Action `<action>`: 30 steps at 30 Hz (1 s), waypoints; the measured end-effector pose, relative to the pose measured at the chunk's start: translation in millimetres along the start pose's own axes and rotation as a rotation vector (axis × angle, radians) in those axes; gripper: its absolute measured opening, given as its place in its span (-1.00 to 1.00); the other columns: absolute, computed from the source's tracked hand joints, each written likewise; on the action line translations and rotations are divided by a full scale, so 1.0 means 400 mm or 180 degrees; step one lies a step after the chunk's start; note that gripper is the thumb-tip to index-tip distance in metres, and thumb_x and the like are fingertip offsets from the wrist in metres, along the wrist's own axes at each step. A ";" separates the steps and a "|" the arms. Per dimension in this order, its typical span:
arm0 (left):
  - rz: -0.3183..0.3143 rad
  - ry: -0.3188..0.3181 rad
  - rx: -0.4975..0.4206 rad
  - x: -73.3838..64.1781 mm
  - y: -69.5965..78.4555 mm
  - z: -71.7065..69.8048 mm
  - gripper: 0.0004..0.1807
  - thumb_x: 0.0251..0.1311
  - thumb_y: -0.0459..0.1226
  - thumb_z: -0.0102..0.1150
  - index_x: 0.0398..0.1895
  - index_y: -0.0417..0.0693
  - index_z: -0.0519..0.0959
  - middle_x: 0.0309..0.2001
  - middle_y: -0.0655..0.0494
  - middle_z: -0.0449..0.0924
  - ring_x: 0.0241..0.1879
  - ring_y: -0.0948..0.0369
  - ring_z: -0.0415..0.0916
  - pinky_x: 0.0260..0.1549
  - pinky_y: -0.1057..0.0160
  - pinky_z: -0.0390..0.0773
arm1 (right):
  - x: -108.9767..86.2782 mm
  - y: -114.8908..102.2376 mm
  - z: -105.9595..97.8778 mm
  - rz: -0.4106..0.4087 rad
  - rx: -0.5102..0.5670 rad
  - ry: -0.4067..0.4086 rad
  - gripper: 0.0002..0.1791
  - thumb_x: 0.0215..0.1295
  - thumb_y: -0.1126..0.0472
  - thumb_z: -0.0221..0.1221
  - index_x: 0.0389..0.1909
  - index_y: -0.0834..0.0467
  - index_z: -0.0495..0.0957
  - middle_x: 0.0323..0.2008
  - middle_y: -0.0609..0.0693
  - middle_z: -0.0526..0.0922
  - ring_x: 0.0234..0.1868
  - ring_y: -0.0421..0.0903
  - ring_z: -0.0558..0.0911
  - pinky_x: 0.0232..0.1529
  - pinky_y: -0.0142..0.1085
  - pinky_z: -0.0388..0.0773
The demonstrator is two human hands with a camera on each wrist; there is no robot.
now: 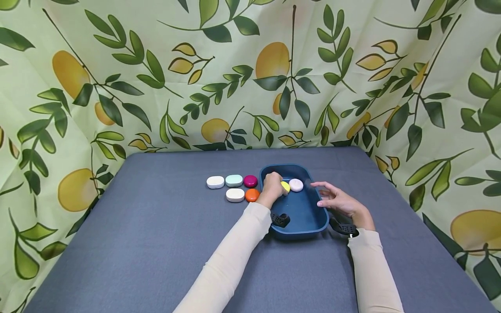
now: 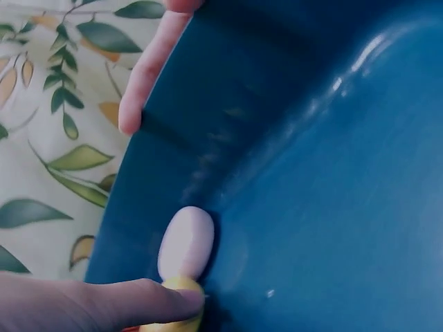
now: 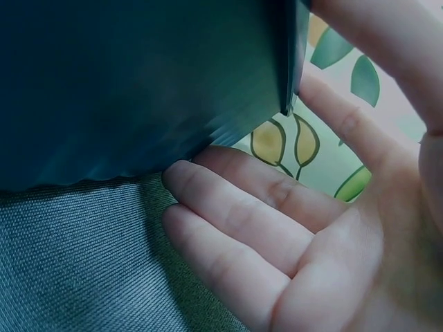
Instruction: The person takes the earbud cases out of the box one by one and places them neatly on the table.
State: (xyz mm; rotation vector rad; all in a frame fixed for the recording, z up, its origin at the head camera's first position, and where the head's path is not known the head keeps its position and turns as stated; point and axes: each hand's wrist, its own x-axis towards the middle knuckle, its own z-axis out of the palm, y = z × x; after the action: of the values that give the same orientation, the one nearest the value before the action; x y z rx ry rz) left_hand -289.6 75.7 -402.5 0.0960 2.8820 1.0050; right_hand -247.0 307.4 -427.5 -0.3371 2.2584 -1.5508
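Observation:
A dark blue plastic bin [image 1: 301,217] stands on the table. Inside it, my left hand [image 1: 272,189] holds a yellow bar of soap [image 1: 286,186] with the thumb laid over it, as the left wrist view shows. Right beside that bar lies a pale pink soap [image 2: 187,242], against the bin's wall. My right hand [image 1: 338,201] is at the bin's right side. In the right wrist view its fairly straight fingers [image 3: 235,214] touch the outer wall low down, and one finger reaches the rim. The left hand's other fingers are mostly hidden.
Left of the bin lie more oval soaps in two short rows: white [image 1: 215,182], mint [image 1: 234,181] and magenta [image 1: 250,181] behind, cream [image 1: 235,195] and orange [image 1: 252,195] in front. A leaf-patterned cloth [image 1: 235,87] hangs behind the grey-blue tabletop [image 1: 137,243].

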 end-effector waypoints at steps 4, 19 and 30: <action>0.0211 -0.0067 0.0176 -0.007 0.006 -0.018 -0.63 -0.14 -0.30 0.52 -0.18 -0.21 0.71 -0.15 -0.03 0.70 -0.20 0.13 0.53 -0.18 0.30 0.62 | 0.000 -0.002 0.004 0.0003 0.0029 -0.0029 -0.24 0.21 0.22 0.26 0.39 0.19 0.13 0.51 0.38 -0.17 0.49 0.45 -0.14 0.36 0.39 0.07; 0.0955 -0.0488 -0.0044 -0.021 -0.004 -0.091 -0.43 -0.08 -0.23 0.49 0.10 -0.12 0.61 0.09 0.01 0.67 0.09 0.12 0.52 -0.02 0.34 0.55 | -0.004 -0.005 0.001 0.0019 -0.0008 -0.0004 -0.24 0.23 0.22 0.25 0.39 0.20 0.12 0.52 0.36 -0.18 0.49 0.45 -0.15 0.36 0.39 0.06; 0.1254 -0.0535 -0.0373 -0.037 -0.038 -0.152 -0.44 -0.05 -0.24 0.47 0.09 -0.17 0.61 0.07 -0.04 0.68 0.04 0.10 0.65 0.00 0.32 0.62 | -0.003 -0.007 0.003 0.0030 -0.0046 0.0042 -0.23 0.23 0.21 0.25 0.40 0.21 0.12 0.51 0.37 -0.13 0.48 0.45 -0.09 0.35 0.36 0.14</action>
State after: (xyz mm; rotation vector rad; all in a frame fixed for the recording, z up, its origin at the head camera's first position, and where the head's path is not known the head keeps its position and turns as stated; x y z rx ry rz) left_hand -281.7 25.0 -363.5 0.7259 2.6980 1.1555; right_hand -245.3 305.7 -425.0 -0.3210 2.2791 -1.5369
